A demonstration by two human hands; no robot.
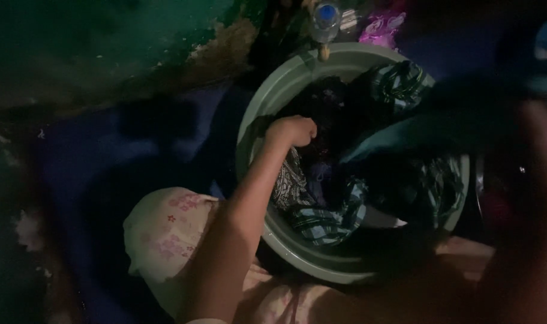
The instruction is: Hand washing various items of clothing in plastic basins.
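A round green basin point(267, 99) holds a heap of wet clothes, among them a green checked cloth point(327, 221) and dark garments. My left hand point(294, 131) reaches into the basin from the left rim, its fingers closed on a dark garment point(324, 111) in the middle. My right hand point(540, 150) is a blurred shape at the right edge. A dark teal cloth point(417, 129) stretches up from the basin toward it and looks held there. My knee, in a pale flowered fabric point(165, 231), is beside the basin.
A tap with a blue top point(325, 18) hangs over the basin's far rim. A pink packet point(381, 27) lies behind it. The peeling green wall point(105, 42) is at upper left, with dark blue floor point(105, 162) below it. The scene is very dim.
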